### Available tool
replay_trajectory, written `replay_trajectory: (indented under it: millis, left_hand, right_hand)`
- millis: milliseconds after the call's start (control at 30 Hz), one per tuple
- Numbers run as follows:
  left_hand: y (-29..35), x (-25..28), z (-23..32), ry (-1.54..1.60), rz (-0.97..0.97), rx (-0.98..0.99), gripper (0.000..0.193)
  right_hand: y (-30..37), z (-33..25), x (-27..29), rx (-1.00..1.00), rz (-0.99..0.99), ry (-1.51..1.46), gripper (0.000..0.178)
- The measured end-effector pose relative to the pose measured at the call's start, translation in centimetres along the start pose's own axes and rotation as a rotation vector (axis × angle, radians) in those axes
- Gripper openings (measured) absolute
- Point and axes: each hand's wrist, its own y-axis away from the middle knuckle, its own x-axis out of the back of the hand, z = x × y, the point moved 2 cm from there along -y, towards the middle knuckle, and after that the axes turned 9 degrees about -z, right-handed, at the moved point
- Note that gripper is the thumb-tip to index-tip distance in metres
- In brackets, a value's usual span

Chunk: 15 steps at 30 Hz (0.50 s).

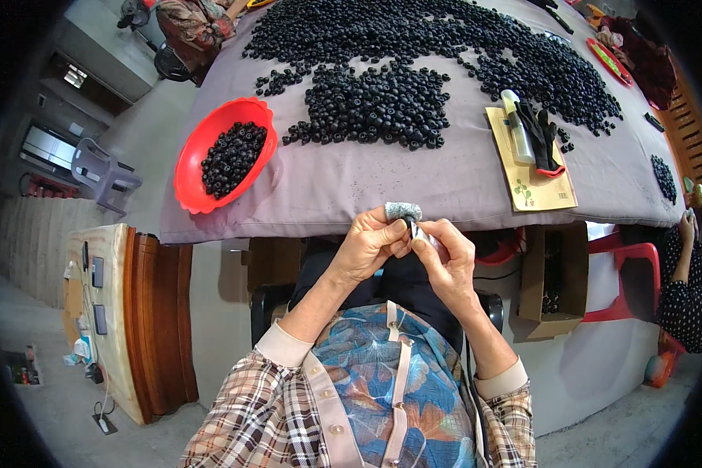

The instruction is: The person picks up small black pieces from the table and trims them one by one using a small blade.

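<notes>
Just off the table's near edge, my two hands meet in front of my lap. My left hand [374, 241] pinches a small black round piece [409, 222], mostly hidden by fingers. A grey speckled cloth sleeve [402, 211] wraps a fingertip of that hand. My right hand [451, 258] is closed around a slim tool with a pale, shiny tip [420, 233], which touches or nearly touches the black piece; its exact kind is hidden. Beyond the hands, a pile of similar black round pieces [376, 105] lies on the cloth-covered table [320, 195].
A red scalloped bowl [187, 175] of black pieces sits at left. At right are a yellow envelope [550, 195], a clear bottle [520, 136] and black gloves [540, 132]. A cardboard box [571, 269] and red chair [639, 273] stand below. Another person's arm [682, 257] shows at far right.
</notes>
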Motion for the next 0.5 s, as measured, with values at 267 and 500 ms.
replay_trajectory:
  millis: [267,500]
  left_hand:
    - [0.01,0.2,0.02,0.004,-0.003,0.0,0.017]
    - [0.06,0.33,0.07,-0.007,-0.006,0.009,0.016]
  right_hand:
    - [0.03,0.03,-0.06,-0.019,-0.016,-0.001,0.012]
    - [0.08,0.09,-0.04,-0.056,-0.026,-0.036,0.012]
